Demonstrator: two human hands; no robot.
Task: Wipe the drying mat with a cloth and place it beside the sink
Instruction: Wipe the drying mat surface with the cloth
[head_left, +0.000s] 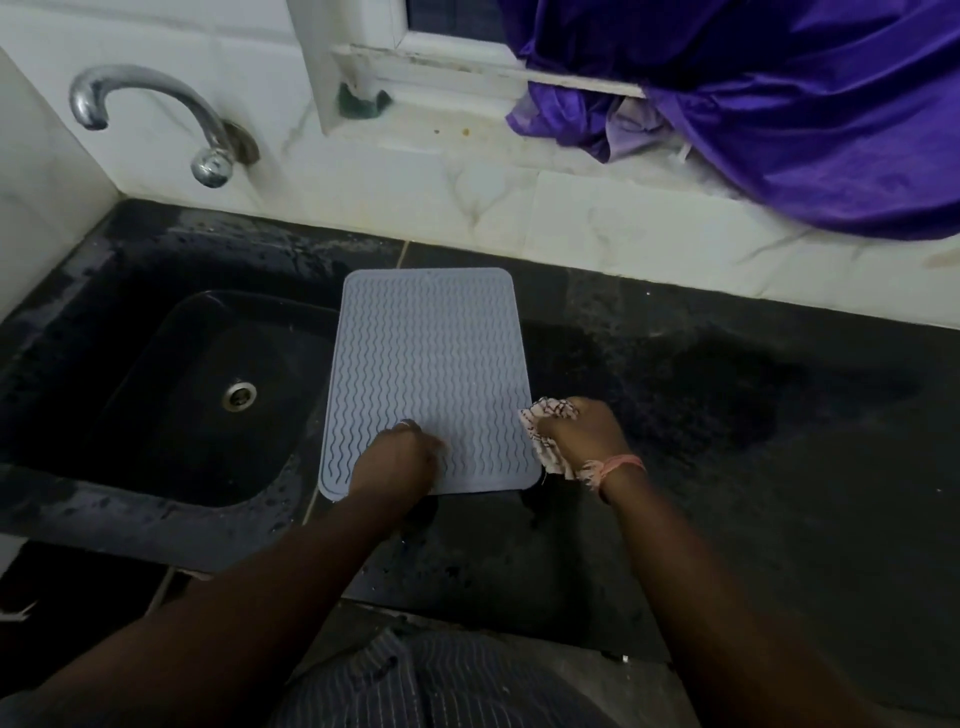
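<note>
A grey drying mat (431, 364) with wavy ridges lies flat on the dark countertop (727, 415), just right of the sink (171, 395); its left edge sits at the sink's rim. My left hand (400, 457) rests on the mat's near edge, fingers curled down; whether it grips the edge is hidden. My right hand (584, 434) is closed on a crumpled white patterned cloth (550, 415) at the mat's near right corner, just off its right edge.
A chrome tap (150, 119) juts from the tiled wall above the sink. Purple fabric (779, 104) hangs over the window ledge at the back right. The countertop looks wet right of the mat. A small green thing (363, 104) sits on the ledge.
</note>
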